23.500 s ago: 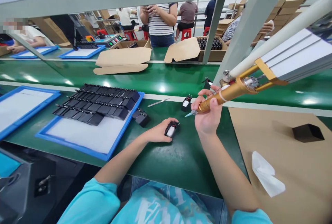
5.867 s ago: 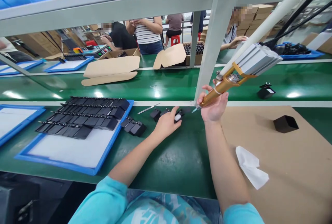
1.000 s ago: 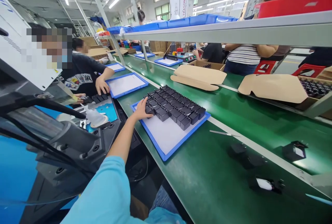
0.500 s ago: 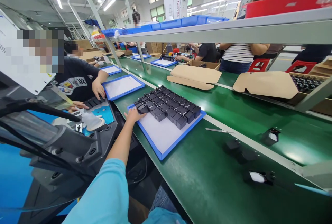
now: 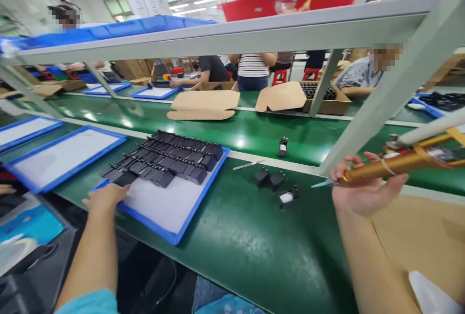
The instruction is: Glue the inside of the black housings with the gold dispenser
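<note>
My left hand (image 5: 105,196) is closed at the near-left rim of a blue-edged tray (image 5: 165,234), with its thumb by the nearest black block. Rows of small black power adapters (image 5: 170,156), their pins sticking up, cover the back of that tray. Part of its white base shows in front. On the right, my right hand (image 5: 366,190) grips a gold dispensing gun (image 5: 374,171) with a tapered blue nozzle (image 5: 321,184) pointing left. Between my hands, a few loose adapters (image 5: 278,179) lie on the green bench, one with a white face (image 5: 286,197).
A thin metal strip (image 5: 249,164) lies beside the tray. Another blue-edged tray (image 5: 69,151) sits at the left. A shelf (image 5: 232,38) crosses overhead, with a slanted post (image 5: 385,81) at right. Brown cardboard (image 5: 417,236) lies under my right forearm. Other people work across the bench.
My view has turned to the right. My right hand and the dispensing gun have come into full view; only the blue tip showed before. My left hand stays at the tray's rim.
</note>
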Tool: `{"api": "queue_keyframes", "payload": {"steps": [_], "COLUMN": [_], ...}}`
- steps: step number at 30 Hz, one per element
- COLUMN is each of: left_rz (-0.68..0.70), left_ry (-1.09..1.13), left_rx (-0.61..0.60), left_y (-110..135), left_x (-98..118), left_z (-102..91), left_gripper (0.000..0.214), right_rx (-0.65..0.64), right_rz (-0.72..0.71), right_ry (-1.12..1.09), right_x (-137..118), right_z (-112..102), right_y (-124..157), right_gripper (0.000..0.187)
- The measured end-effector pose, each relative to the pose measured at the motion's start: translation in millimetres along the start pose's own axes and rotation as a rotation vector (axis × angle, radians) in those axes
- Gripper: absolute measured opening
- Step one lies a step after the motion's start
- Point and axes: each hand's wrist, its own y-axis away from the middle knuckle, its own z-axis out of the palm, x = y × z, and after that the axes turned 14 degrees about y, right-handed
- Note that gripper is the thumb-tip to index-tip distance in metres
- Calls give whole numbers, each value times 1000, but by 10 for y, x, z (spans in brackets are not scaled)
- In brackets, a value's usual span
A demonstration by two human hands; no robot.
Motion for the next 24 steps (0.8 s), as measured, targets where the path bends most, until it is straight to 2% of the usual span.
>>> {"api": "queue_keyframes", "payload": {"steps": [1,3,4,5,6,8,9,11,13,16,19,24], "left_rz": [-24,97,218,391,545,773,821,764,733,665,666,678], "left_ry": [3,101,198,320,451,684,768,890,900,940,1021,1029], "left_rx": [35,93,110,54,-45,-353,-522,-819,-917,-1028,-1094,-1135], "left_y": [96,426,644,882,1127,1594,1801,2143,2388,2617,2757,2899], "left_x": [117,509,783,1097,1434,2097,2381,2788,2967,2968,2934,3035], "left_z": [-101,-282,-334,-343,-305,-99,52,379,660,902,987,1061], "left_gripper": [59,54,53,53,53,57,59,58,48,48,61,71], "right_rx": [-7,-2,-1,-4,-10,-26,-33,-45,-62,-87,-105,-118], "right_rz": [-5,1,5,9,12,14,9,1,-4,-4,-1,-3], "right_ry": [16,21,20,16,13,10,11,8,-3,-24,-36,-34], "right_x": [17,46,54,58,59,57,56,56,57,61,67,60], "right_z": [4,27,38,45,48,44,40,36,38,43,41,37], "right_y": [-11,-22,-22,-20,-15,-3,3,12,17,16,16,26], "right_gripper": [53,57,57,57,56,55,55,55,55,54,52,51]}}
